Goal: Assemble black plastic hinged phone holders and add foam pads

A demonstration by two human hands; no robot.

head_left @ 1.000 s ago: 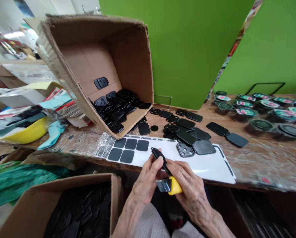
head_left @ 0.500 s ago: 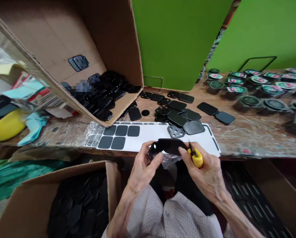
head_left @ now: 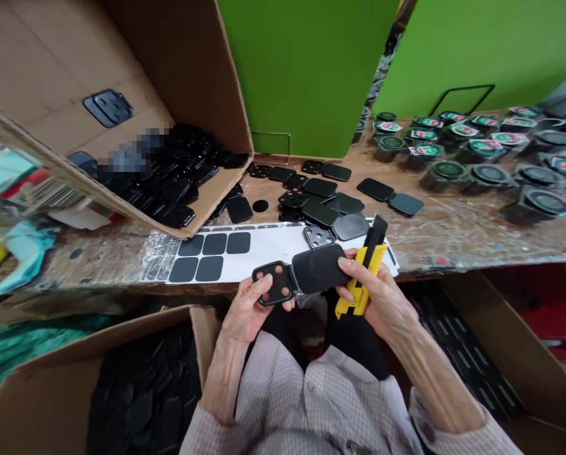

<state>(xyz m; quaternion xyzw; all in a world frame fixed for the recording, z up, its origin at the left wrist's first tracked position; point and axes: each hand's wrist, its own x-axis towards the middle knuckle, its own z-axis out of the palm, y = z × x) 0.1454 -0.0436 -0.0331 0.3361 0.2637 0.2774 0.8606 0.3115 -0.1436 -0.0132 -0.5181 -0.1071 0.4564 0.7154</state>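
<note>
Between my hands lies an unfolded black hinged plastic case, one half a frame with several round holes, the other a smooth flat lid. My left hand is closed on the holed half, its thumb on top and fingertips beneath. At the other end, my right hand pinches the lid's outer edge between thumb and fingers. That same hand also grips a yellow utility knife, its dark end pointing up and away. Just beyond, a white sheet carries several black rounded-square pads.
More hinged cases lie loosely on the wooden bench. A tipped cardboard box full of black parts stands left. Clear-lidded round containers crowd the right. Another open box sits below the bench edge, lower left.
The case has been turned so its flat faces show upward, and it has come slightly left. The knife has swung to stand more upright in my right hand. The view has shifted a little right.
</note>
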